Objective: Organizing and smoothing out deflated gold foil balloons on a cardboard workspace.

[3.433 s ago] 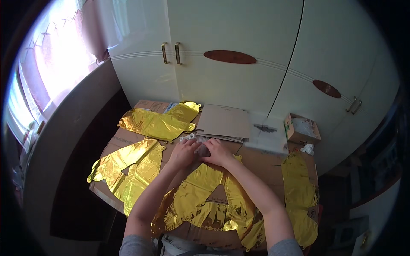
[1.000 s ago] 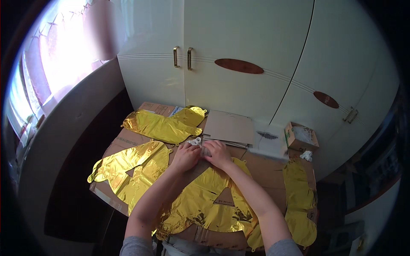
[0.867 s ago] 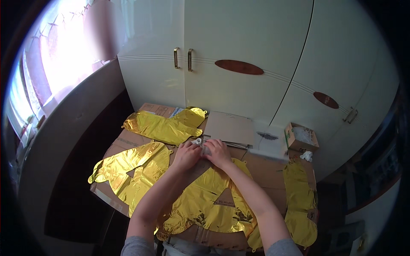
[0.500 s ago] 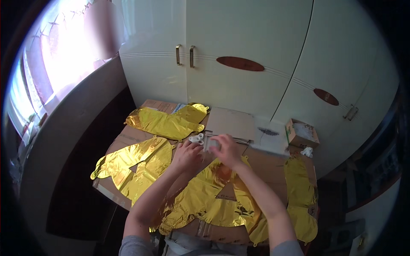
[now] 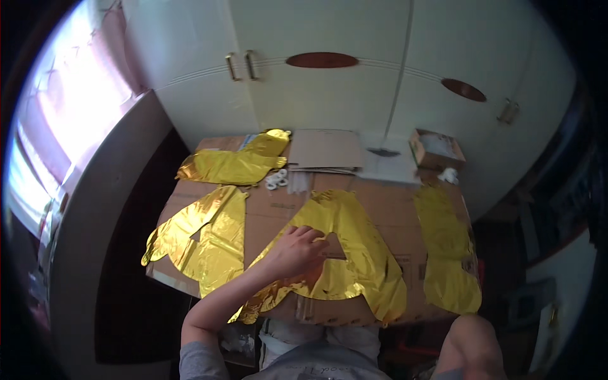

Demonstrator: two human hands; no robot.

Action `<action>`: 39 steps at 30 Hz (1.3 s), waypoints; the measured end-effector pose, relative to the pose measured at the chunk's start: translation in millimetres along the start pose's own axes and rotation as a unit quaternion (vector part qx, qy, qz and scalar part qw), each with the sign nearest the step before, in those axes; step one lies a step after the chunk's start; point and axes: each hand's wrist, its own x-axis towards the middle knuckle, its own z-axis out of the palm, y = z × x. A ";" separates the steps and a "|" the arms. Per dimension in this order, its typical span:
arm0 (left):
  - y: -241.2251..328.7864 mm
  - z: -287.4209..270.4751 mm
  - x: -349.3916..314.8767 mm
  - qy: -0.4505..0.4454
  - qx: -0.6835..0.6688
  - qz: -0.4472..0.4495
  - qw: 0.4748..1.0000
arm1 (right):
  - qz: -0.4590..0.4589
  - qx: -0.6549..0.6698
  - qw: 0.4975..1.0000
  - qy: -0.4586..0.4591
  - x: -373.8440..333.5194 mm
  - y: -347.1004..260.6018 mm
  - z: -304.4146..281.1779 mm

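A flat gold foil balloon with slanting sides and a cut-out in its middle lies on the cardboard sheet. Over its left part is my left hand, its fingers bent and drawn together. What they grip, if anything, is hidden. My right arm is folded back at the lower right, with the hand out of the picture. Beyond the balloon sit small white rings, beside clear plastic strips. Another gold foil balloon lies flat to the left.
At the back left is a gold foil balloon; a long one lies along the right edge. Flat grey-brown boards are stacked at the back, near an open small box and crumpled white material. White cabinets stand behind.
Both hands have left the white rings and clear strips. My left hand has come nearer, over the middle balloon; my right has gone out of view. The view has shifted.
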 end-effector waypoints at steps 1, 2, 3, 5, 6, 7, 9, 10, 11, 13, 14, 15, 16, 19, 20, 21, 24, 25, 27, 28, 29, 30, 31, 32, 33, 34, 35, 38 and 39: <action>11.8 3.9 16.6 -0.031 -0.014 0.022 0.999 | 0.006 -0.017 1.000 0.006 -3.5 -8.9 2.4; 28.4 9.0 39.0 -0.061 -0.026 0.045 0.997 | 0.005 -0.065 0.998 0.015 -8.3 -18.7 7.4; 43.7 14.4 54.8 -0.093 -0.034 0.058 0.993 | -0.002 -0.119 0.993 0.022 -15.5 -28.4 12.3; 70.1 38.3 83.3 -0.066 -0.057 0.142 0.986 | -0.007 -0.247 0.968 0.039 -29.4 -47.3 25.1; 85.8 50.1 96.5 -0.077 -0.062 0.161 0.982 | 0.002 -0.296 0.954 0.041 -34.2 -57.5 30.1; 101.1 60.3 109.0 -0.087 -0.065 0.178 0.978 | 0.010 -0.343 0.938 0.042 -39.2 -68.4 34.3; 137.2 63.8 132.6 -0.164 -0.035 0.199 0.965 | 0.045 -0.363 0.929 0.047 -50.0 -91.6 42.5; 154.7 68.0 147.7 -0.200 -0.026 0.222 0.954 | 0.069 -0.365 0.927 0.057 -45.4 -96.1 45.5; 167.6 79.9 155.5 -0.177 -0.038 0.249 0.951 | 0.094 -0.325 0.938 0.078 -42.1 -98.4 47.1; 188.3 111.2 159.6 -0.130 -0.063 0.300 0.943 | 0.126 -0.285 0.946 0.090 -40.2 -104.9 48.8; 197.9 124.1 157.4 -0.117 -0.042 0.293 0.948 | 0.132 -0.281 0.947 0.080 -41.1 -108.9 48.1; 207.6 136.1 152.7 -0.105 -0.022 0.286 0.952 | 0.127 -0.286 0.947 0.079 -45.9 -111.0 49.1; 213.4 147.4 146.9 -0.093 -0.002 0.276 0.957 | 0.122 -0.289 0.947 0.077 -50.7 -112.5 49.6; 223.0 160.7 132.1 -0.135 0.002 0.245 0.960 | 0.103 -0.304 0.945 0.069 -63.5 -112.2 48.2; 223.3 160.3 130.4 -0.149 -0.012 0.236 0.960 | 0.103 -0.294 0.948 0.064 -65.1 -111.0 44.5; 226.3 152.3 131.3 -0.161 -0.025 0.233 0.959 | 0.113 -0.290 0.948 0.065 -68.6 -107.3 39.4; 228.8 149.3 129.8 -0.132 -0.051 0.236 0.961 | 0.157 -0.266 0.949 0.059 -75.5 -97.0 18.6; 228.6 150.8 127.4 -0.111 -0.057 0.240 0.963 | 0.179 -0.257 0.948 0.057 -79.4 -90.7 10.3; 223.6 165.7 130.7 -0.077 -0.078 0.253 0.961 | 0.268 -0.252 0.925 0.091 -93.2 -72.5 -16.5; 218.3 163.3 133.4 -0.055 -0.090 0.259 0.960 | 0.323 -0.248 0.907 0.108 -99.6 -57.0 -31.7; 212.6 161.0 138.5 -0.074 -0.089 0.247 0.962 | 0.390 -0.265 0.870 0.142 -111.5 -40.5 -44.6; 190.9 146.8 133.3 -0.104 -0.072 0.198 0.972 | 0.435 -0.282 0.842 0.150 -133.8 -14.6 -65.2; 180.9 133.4 138.5 -0.129 -0.068 0.181 0.973 | 0.471 -0.339 0.799 0.158 -156.8 1.9 -77.2; 177.1 119.7 148.4 -0.142 -0.071 0.156 0.975 | 0.501 -0.422 0.740 0.149 -186.6 16.1 -88.0; 174.9 111.1 155.4 -0.157 -0.076 0.132 0.976 | 0.510 -0.516 0.678 0.120 -222.6 28.0 -99.0; 168.3 111.7 156.5 -0.148 -0.075 0.127 0.978 | 0.514 -0.595 0.611 0.087 -259.0 42.6 -110.9; 158.6 116.4 157.1 -0.139 -0.073 0.119 0.980 | 0.519 -0.607 0.597 0.077 -277.1 48.4 -114.0; 143.4 123.7 154.1 -0.109 -0.072 0.115 0.985 | 0.526 -0.625 0.573 0.062 -308.4 57.6 -119.2; 141.7 125.8 152.2 -0.098 -0.075 0.117 0.985 | 0.527 -0.624 0.573 0.068 -312.3 59.8 -120.7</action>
